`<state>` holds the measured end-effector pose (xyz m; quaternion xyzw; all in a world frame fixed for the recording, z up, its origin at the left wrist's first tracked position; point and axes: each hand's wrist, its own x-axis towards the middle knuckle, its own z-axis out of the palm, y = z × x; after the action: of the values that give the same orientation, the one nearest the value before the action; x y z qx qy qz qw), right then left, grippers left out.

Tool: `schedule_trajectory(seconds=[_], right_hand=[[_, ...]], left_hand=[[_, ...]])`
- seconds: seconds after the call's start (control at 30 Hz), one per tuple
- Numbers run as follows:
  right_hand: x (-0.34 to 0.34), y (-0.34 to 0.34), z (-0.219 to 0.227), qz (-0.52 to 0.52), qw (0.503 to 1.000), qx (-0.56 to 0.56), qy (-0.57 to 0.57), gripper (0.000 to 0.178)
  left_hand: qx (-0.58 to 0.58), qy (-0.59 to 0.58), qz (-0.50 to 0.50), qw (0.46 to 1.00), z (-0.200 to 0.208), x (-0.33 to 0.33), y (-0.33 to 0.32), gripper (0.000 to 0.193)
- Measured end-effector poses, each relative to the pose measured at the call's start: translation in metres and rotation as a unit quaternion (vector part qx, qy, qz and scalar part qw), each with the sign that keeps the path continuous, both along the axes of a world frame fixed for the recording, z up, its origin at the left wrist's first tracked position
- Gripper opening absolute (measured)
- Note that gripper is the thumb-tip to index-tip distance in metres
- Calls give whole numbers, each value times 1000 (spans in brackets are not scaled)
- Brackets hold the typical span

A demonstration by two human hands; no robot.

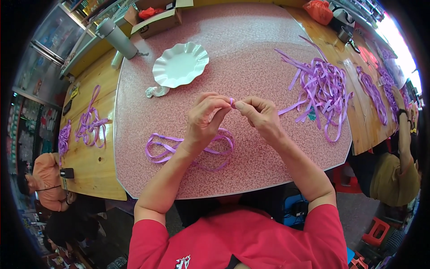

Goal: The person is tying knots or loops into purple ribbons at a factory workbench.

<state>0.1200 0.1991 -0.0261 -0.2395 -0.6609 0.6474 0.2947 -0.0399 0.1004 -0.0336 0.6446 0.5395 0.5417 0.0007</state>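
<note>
Above the middle of the pink table mat, my left hand [204,115] and my right hand [262,115] meet fingertip to fingertip. Both pinch a short piece of purple ribbon [232,101], which shows as a small loop between them. Most of that piece is hidden by the fingers. Under my left wrist, looped purple straps [155,149] lie on the mat, partly covered by the forearm. To the right of my right hand is a tangled heap of purple ribbons [324,85], one strand of it reaching toward my wrist.
A white scalloped plate [181,65] stands far left beside crumpled tissue [156,92]. Behind it are a grey tumbler [117,39] and a cardboard box [157,23]. More purple straps [92,123] lie on the left wooden table. People work at both sides, one arm [403,125] at right.
</note>
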Motion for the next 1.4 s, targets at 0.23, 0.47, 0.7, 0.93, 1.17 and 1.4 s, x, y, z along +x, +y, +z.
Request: schedule_trajectory(seconds=[0.23,0.47,0.7,0.93,1.17,1.4], right_hand=[[-4,-3,0,13,995,-103,-7,22],[-3,4,-4,61,973,-223,3,19],[-5,-6,-7,24,980,-193,33,16],[-5,-6,-8,31,967,-235,94,13],[-9,-6,-13,33,992,10,117,9],[-7,2,-7,-21,892,446,75,23]], left_hand=[[41,127,15,991,3,0,0,16],[40,175,33,983,1,2,-1,21],[0,72,74,995,1,12,-8,19],[-96,-181,-40,978,-8,13,-5,11],[-224,-584,-269,732,-14,-3,-8,13],[-243,-642,-236,688,-10,-9,-10,20]])
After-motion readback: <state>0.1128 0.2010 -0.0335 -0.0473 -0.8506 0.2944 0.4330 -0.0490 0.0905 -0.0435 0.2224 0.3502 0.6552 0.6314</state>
